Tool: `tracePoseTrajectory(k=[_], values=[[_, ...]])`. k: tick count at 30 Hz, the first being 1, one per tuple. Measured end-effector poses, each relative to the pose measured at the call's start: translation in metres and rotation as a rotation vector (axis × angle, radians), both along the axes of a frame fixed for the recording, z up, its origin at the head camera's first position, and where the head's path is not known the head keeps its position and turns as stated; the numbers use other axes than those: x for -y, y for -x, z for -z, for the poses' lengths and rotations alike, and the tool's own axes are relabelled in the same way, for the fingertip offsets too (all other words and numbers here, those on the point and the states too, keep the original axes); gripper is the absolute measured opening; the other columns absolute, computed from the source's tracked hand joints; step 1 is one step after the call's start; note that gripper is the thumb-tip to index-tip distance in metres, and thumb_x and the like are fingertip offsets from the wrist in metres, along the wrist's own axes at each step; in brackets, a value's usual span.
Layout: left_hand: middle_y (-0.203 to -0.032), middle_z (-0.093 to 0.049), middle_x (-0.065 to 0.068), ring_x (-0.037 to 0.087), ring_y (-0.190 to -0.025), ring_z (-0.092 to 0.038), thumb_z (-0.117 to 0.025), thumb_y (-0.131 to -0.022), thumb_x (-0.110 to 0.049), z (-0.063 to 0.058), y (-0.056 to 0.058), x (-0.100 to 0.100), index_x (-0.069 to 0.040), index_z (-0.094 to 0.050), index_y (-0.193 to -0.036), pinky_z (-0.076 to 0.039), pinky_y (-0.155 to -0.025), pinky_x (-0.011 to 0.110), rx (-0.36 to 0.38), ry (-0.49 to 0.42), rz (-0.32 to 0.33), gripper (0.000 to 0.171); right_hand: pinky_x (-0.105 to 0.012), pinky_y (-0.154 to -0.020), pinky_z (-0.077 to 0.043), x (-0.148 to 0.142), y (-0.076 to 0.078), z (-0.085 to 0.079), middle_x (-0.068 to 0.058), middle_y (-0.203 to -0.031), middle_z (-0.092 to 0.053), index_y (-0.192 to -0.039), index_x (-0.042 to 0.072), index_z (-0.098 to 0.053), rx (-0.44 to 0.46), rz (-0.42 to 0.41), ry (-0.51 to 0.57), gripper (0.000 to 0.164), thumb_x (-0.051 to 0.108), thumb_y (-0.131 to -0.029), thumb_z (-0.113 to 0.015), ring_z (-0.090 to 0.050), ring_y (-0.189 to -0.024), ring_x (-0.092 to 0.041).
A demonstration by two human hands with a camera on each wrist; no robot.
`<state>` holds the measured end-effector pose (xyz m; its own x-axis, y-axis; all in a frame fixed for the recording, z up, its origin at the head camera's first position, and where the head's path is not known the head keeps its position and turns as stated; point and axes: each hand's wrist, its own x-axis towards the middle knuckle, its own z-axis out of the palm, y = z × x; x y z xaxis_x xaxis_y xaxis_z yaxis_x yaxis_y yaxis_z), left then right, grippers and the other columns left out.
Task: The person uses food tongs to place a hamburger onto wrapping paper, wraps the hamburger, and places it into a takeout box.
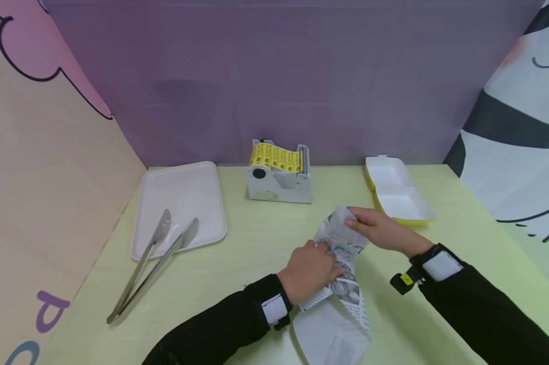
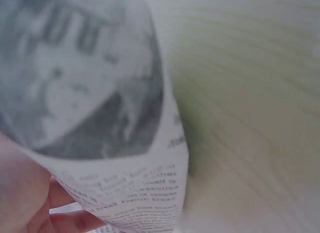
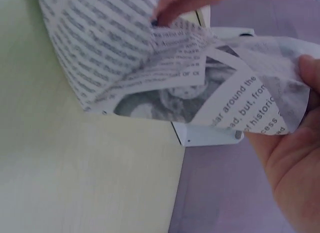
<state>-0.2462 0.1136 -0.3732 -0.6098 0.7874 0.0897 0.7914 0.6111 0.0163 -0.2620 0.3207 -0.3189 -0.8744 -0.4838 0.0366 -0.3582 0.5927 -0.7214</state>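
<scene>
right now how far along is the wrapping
Apparently done: the printed paper is already partly folded over. In hand: the left grip holds its middle while the right grip pinches its far end. Probably left: finishing the folds, as the near end lies spread out, then perhaps taping and boxing, since the yellow tape sits on its dispenser and the box stands open, empty.

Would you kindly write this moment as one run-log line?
left hand: grips printed paper partway along | right hand: pinches its far end | tongs: tips over tray | box: open
</scene>
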Motion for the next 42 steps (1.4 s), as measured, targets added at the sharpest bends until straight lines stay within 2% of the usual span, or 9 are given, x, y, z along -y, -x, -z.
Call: tracePoseTrajectory(k=[5, 10, 14, 16, 19, 29, 34, 38, 42], values=[[-0.117, -0.062, 0.004, 0.02, -0.088, -0.059, -0.047, -0.099, -0.05, 0.002, 0.001, 0.003, -0.019, -0.073, -0.108, -0.053, -0.058, 0.03, 0.036, -0.068, -0.008, 0.042, -0.023, -0.051, -0.035, 0.008, -0.017, 0.005, 0.009, -0.065, -0.034, -0.091, 0.01, -0.052, -0.135, 0.024, -0.039, 0.013, 0.007, -0.102, -0.047, -0.033, -0.053, -0.002], [-0.112, -0.057, 0.007, 0.019, -0.082, -0.053, -0.05, -0.098, -0.049, 0.007, -0.001, 0.005, -0.018, -0.073, -0.104, -0.046, -0.051, 0.026, 0.054, -0.153, -0.01, 0.039, -0.021, -0.046, -0.032, 0.013, -0.033, 0.01, 0.014, -0.063, -0.03, -0.092, 0.009, -0.052, -0.209, 0.039, 0.0, 0.012, 0.003, -0.1, -0.049, -0.029, -0.05, 0.001], [-0.101, -0.051, 0.007, 0.018, -0.078, -0.044, -0.052, -0.097, -0.05, 0.01, -0.004, 0.007, -0.02, -0.074, -0.103, -0.035, -0.046, 0.022, 0.004, -0.202, -0.015, 0.038, -0.021, -0.046, -0.032, 0.016, -0.042, 0.014, 0.015, -0.064, -0.03, -0.096, 0.009, -0.054, -0.243, 0.048, 0.022, 0.01, 0.0, -0.099, -0.05, -0.03, -0.051, 0.003], [-0.094, -0.05, 0.005, 0.017, -0.076, -0.041, -0.053, -0.096, -0.051, 0.011, -0.005, 0.008, -0.022, -0.074, -0.103, -0.031, -0.045, 0.022, -0.029, -0.21, -0.019, 0.037, -0.021, -0.046, -0.033, 0.017, -0.046, 0.016, 0.016, -0.064, -0.03, -0.098, 0.009, -0.055, -0.244, 0.053, 0.028, 0.01, 0.0, -0.099, -0.05, -0.03, -0.051, 0.003], [-0.089, -0.051, 0.003, 0.016, -0.072, -0.04, -0.054, -0.095, -0.053, 0.013, -0.005, 0.008, -0.024, -0.075, -0.102, -0.029, -0.045, 0.023, -0.033, -0.212, -0.024, 0.036, -0.02, -0.045, -0.033, 0.018, -0.051, 0.019, 0.017, -0.064, -0.03, -0.098, 0.009, -0.055, -0.247, 0.053, 0.035, 0.011, -0.001, -0.098, -0.051, -0.031, -0.05, 0.004], [-0.085, -0.051, 0.001, 0.016, -0.069, -0.042, -0.056, -0.094, -0.052, 0.008, -0.007, 0.007, -0.025, -0.073, -0.106, -0.033, -0.046, 0.025, 0.096, -0.214, -0.039, 0.034, -0.017, -0.045, -0.032, 0.012, -0.061, 0.03, 0.017, -0.064, -0.032, -0.093, 0.012, -0.053, -0.242, -0.001, 0.06, 0.017, -0.005, -0.096, -0.051, -0.03, -0.052, 0.005], [-0.081, -0.048, 0.0, 0.015, -0.066, -0.04, -0.058, -0.092, -0.053, 0.01, -0.007, 0.006, -0.025, -0.075, -0.106, -0.031, -0.046, 0.025, 0.063, -0.223, -0.055, 0.036, -0.017, -0.046, -0.032, 0.01, -0.069, 0.04, 0.017, -0.064, -0.033, -0.098, 0.012, -0.055, -0.225, 0.009, 0.064, 0.017, -0.005, -0.097, -0.051, -0.03, -0.053, 0.006], [-0.075, -0.047, -0.002, 0.014, -0.064, -0.038, -0.06, -0.09, -0.055, 0.011, -0.007, 0.007, -0.024, -0.076, -0.099, -0.029, -0.049, 0.024, 0.003, -0.24, -0.029, 0.036, -0.019, -0.045, -0.034, 0.007, -0.076, 0.048, 0.015, -0.065, -0.037, -0.105, 0.009, -0.056, -0.202, 0.038, 0.104, 0.018, -0.005, -0.098, -0.049, -0.034, -0.054, 0.004], [-0.071, -0.046, -0.004, 0.012, -0.064, -0.039, -0.062, -0.09, -0.051, 0.01, -0.007, 0.008, -0.021, -0.076, -0.093, -0.029, -0.051, 0.021, 0.057, -0.269, 0.006, 0.033, -0.021, -0.049, -0.038, 0.007, -0.079, 0.054, 0.012, -0.067, -0.043, -0.108, 0.009, -0.059, -0.182, 0.038, 0.137, 0.02, -0.006, -0.097, -0.049, -0.038, -0.058, 0.003]])
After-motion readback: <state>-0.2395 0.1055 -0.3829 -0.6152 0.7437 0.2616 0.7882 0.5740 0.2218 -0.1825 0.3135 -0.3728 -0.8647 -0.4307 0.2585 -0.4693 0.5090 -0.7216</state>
